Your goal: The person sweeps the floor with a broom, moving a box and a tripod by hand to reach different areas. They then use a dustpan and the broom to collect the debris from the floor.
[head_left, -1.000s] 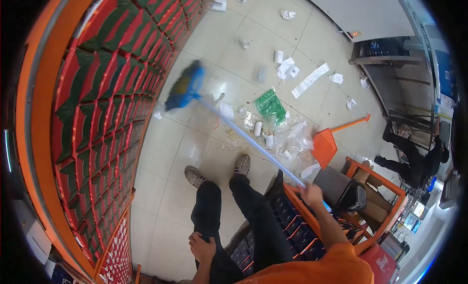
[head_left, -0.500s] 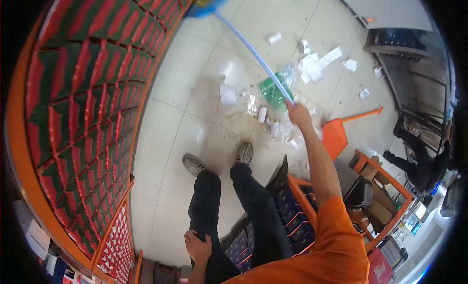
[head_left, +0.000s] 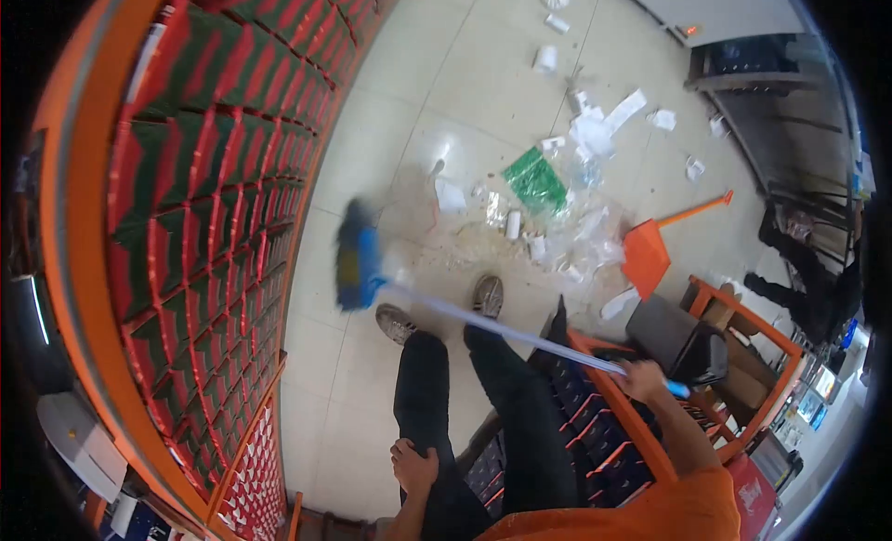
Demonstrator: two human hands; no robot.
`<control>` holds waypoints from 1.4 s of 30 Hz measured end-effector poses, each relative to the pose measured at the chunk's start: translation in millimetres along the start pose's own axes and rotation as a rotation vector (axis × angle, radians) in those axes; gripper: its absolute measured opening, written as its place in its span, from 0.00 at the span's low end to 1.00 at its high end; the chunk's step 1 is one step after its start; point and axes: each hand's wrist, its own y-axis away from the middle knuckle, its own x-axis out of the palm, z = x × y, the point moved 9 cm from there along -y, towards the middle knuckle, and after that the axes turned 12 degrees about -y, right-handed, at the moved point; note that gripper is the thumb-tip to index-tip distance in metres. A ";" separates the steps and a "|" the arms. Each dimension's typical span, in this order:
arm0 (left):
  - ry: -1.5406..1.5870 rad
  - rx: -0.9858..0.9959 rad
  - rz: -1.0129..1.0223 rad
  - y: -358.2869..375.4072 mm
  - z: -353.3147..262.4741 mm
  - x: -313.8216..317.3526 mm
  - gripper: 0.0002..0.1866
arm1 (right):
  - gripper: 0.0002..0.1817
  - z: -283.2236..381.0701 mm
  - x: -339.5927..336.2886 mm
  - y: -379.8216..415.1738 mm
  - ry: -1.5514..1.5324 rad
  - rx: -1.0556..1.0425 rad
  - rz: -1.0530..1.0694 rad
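The broom (head_left: 502, 328) slants, its blue head (head_left: 369, 270) and blurred dark bristles (head_left: 348, 257) over the pale tiled floor (head_left: 372, 141)

One head-worn wide-angle view, forward and down over legs (head_left: 423, 388) and floor (head_left: 483, 67).

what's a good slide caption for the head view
Right hand gripping a blue broom, left hand on the left leg; scattered paper and an orange dustpan on tiled floor.

Rows of matching packs (head_left: 223, 183) on an orange rack (head_left: 91, 188) suggest a shop.
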 end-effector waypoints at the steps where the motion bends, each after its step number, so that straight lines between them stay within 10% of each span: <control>1: -0.022 -0.012 0.007 -6.9 1.5 -0.2 0.22 | 0.20 0.3 61.1 -40.8 -0.017 -0.120 -0.004; 3: -0.054 -0.050 -0.008 -18.2 -0.8 -13.2 0.21 | 0.21 10.0 215.9 -156.4 0.028 -0.008 0.436; 8: -0.111 -0.125 0.001 -51.1 11.5 -24.0 0.21 | 0.22 193.9 373.6 -431.3 -0.184 -0.382 0.050; 11: -0.198 -0.095 -0.106 -63.9 3.4 -21.2 0.24 | 0.24 250.1 388.2 -491.5 -0.364 -0.208 0.081; 15: -0.176 -0.106 -0.028 -53.7 -0.2 -26.0 0.21 | 0.26 149.5 351.4 -445.3 -0.486 -0.061 -0.010; 21: 0.006 0.041 -0.042 -27.5 -15.0 -35.5 0.20 | 0.22 -81.9 127.8 -152.2 -0.062 0.431 0.024; 27: -0.092 0.183 0.047 28.7 -20.7 -39.7 0.22 | 0.22 -6.6 -147.9 86.1 0.122 0.246 -0.244; 35: 0.666 0.214 0.178 73.4 -29.6 -116.8 0.12 | 0.24 -1.8 -106.0 161.7 -0.138 0.424 0.123; 42: 0.493 0.152 0.096 91.5 -41.1 -122.7 0.11 | 0.20 75.8 115.2 -144.4 0.011 -0.085 0.116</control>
